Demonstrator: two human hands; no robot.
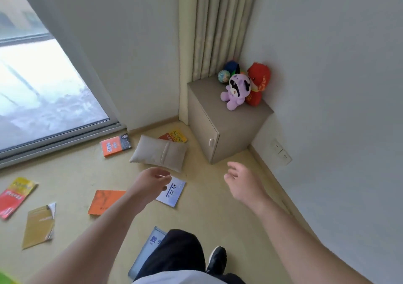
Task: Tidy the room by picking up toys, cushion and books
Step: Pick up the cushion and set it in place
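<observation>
A grey cushion (160,155) lies on the floor near the cabinet. Books are scattered around it: an orange and black one (115,145), a yellow one (177,136), a white and blue one (173,193), a plain orange one (104,201), a gold one (39,225), a red and yellow one (15,196) and a blue one (150,249) by my leg. On the cabinet sit a purple plush (236,90), a red plush (258,83) and balls (224,76). My left hand (150,183) and right hand (242,181) reach forward, both empty with relaxed fingers.
The grey cabinet (220,129) stands in the corner under a beige curtain (218,26). A sliding glass door (43,92) fills the left. Wall sockets (281,153) sit low on the right wall. My leg and black shoe (216,259) are at the bottom.
</observation>
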